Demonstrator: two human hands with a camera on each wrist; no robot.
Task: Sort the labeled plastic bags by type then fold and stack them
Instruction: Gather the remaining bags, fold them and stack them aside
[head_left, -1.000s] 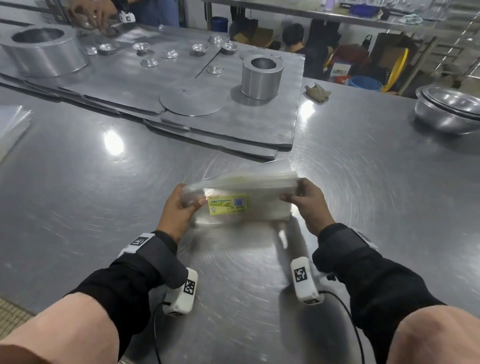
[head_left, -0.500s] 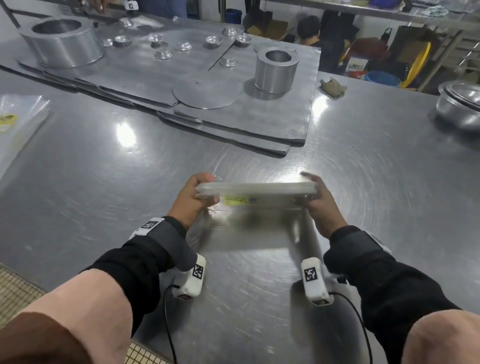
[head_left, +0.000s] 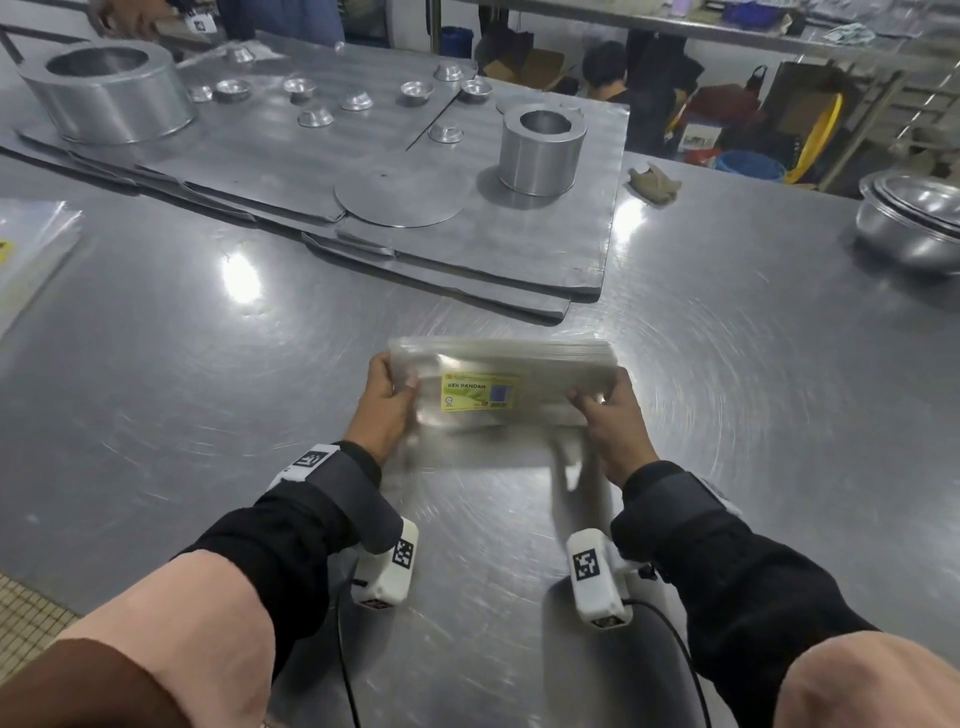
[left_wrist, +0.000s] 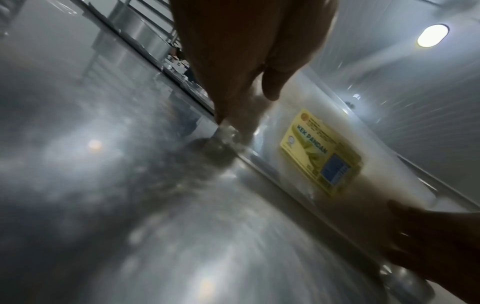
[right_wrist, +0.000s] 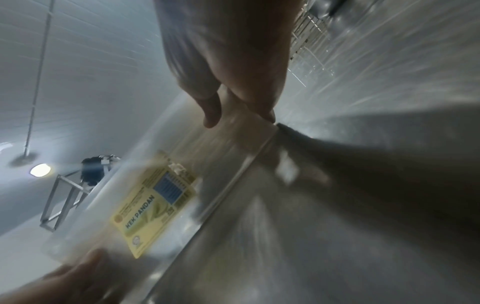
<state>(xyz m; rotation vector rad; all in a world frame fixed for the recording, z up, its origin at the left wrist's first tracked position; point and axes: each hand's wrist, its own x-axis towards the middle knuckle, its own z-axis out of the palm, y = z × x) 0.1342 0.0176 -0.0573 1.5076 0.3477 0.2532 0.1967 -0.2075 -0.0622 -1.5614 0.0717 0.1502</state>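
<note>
Gripped at both short ends: one thick bundle of clear plastic bags (head_left: 501, 387) with a yellow "KEK PANDAN" label (head_left: 480, 390), stood on its long edge near the middle of the brushed steel bench (head_left: 208, 415), toward the near edge. Left hand (head_left: 387, 402) curled round the left end, thumb on the labelled face; right hand (head_left: 610, 410) curled round the right end likewise. Probably being tapped square on the bench before stacking. Risk from here, as a judgement: slick film sliding inside the grasp and fanning out, or the bundle buckling in the middle under uneven squeeze, spoiling the aligned edges. Counted: one held bundle, one label showing; one more flat pile of clear bags (head_left: 31, 249) at the left edge of the bench; two steel cylinders (head_left: 540, 150) on grey sheets at the far side; nested steel bowls (head_left: 914, 218) at the right edge, number unclear.
</note>
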